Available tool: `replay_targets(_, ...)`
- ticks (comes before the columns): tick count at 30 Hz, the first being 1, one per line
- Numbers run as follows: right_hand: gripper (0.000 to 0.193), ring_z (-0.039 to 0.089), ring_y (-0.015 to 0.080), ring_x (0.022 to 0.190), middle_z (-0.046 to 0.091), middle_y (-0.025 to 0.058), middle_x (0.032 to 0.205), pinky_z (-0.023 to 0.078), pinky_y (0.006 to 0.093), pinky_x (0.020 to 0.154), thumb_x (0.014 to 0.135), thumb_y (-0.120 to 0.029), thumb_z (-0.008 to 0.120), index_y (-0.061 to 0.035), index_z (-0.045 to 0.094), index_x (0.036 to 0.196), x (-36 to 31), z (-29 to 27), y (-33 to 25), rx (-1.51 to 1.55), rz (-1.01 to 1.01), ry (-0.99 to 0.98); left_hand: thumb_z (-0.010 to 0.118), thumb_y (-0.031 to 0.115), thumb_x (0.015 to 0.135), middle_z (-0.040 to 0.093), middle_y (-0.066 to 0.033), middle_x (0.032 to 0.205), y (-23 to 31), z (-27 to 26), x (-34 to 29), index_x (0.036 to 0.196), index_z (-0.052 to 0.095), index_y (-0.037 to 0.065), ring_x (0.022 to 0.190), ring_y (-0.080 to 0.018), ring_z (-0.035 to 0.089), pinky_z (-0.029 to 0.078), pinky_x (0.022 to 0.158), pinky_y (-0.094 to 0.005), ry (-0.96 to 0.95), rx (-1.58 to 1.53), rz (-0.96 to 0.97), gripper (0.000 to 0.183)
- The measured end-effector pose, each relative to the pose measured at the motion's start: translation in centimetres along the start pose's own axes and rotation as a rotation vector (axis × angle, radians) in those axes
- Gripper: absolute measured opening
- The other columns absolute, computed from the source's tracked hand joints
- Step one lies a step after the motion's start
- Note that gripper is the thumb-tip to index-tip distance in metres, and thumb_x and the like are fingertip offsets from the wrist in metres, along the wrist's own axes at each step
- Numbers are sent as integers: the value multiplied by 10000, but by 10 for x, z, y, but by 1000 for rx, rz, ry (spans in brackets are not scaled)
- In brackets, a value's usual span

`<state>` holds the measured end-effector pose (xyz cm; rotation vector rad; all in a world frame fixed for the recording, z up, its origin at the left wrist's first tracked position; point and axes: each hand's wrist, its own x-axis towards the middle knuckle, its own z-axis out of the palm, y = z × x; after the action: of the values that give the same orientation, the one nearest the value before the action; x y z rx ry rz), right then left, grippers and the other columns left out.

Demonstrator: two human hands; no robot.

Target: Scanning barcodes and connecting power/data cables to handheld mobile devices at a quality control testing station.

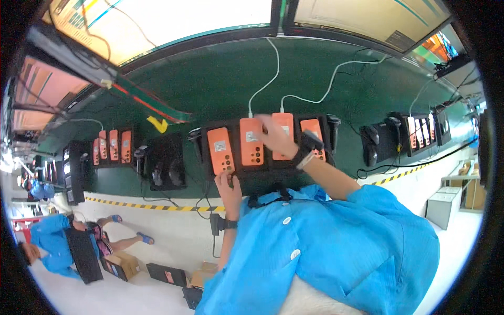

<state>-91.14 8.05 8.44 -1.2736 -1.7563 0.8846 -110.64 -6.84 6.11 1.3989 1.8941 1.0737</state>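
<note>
Four orange smartphones lie backs up on a black tray [270, 171] in front of me. At the lower end of the leftmost smartphone [219, 151], my left hand [228, 190] has its fingers curled against the edge, gripping it. My right hand [277, 138] reaches leftward over the tray with fingers stretched out, slightly blurred. It hovers between the second smartphone [251, 152] and the third smartphone [282, 119], partly covering the third. White cables plug into the tops of these two. A black device on my right wrist partly hides the rightmost smartphone [311, 126].
Barcode scanners [195, 137] flank the tray on the green bench [220, 68]. Monitors [194, 26] line the back. More orange phones [114, 146] lie to the left, pale phones [420, 131] to the right. Another person [58, 241] sits at lower left near cardboard boxes [126, 262].
</note>
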Motion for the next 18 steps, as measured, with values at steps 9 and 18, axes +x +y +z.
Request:
replay_targets(9, 255, 655, 352, 909, 678, 183, 973, 517, 418, 797, 888, -237, 598, -32, 655, 1029, -155, -47, -28, 157, 368, -494, 546, 31, 861, 577, -183, 983, 14, 60, -57, 1031, 597, 11, 897, -336, 586, 484, 800, -401, -493, -52, 120, 179)
replay_targets(18, 392, 627, 317, 983, 656, 187, 1057, 489, 397, 862, 959, -346, 522, -20, 609, 1160, -294, -185, 47, 140, 538, -152, 540, 264, 921, 655, -234, 998, 112, 189, -120, 1129, 594, 23, 960, -410, 626, 497, 790, -454, -1274, 167, 301, 323)
